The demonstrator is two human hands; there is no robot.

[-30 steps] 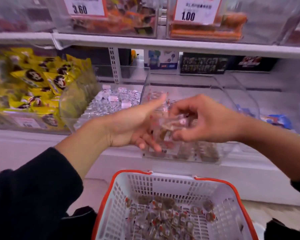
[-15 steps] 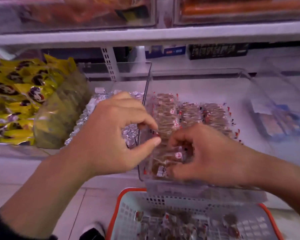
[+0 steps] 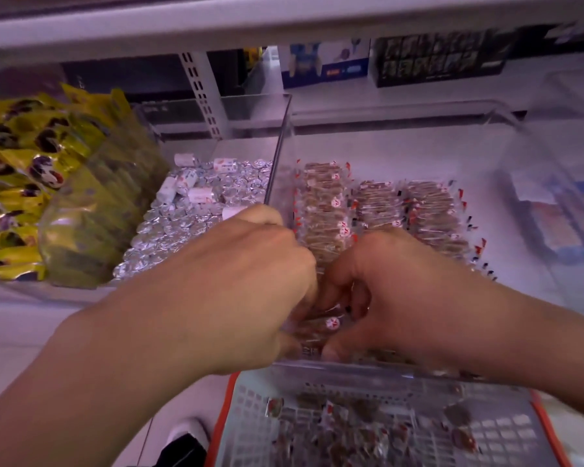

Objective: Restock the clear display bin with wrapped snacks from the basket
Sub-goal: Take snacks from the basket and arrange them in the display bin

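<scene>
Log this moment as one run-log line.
phase: placing | left hand, right hand: both gripping wrapped snacks | site: clear display bin front

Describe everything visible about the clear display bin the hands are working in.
The clear display bin is a transparent, hard-plastic-looking open-topped box on the white shelf, between a bin of silver-foil candies and another clear bin. Three rows of brown wrapped snacks lie inside; its rear is bare. The left hand and right hand reach in at the front, gripping snacks.
</scene>
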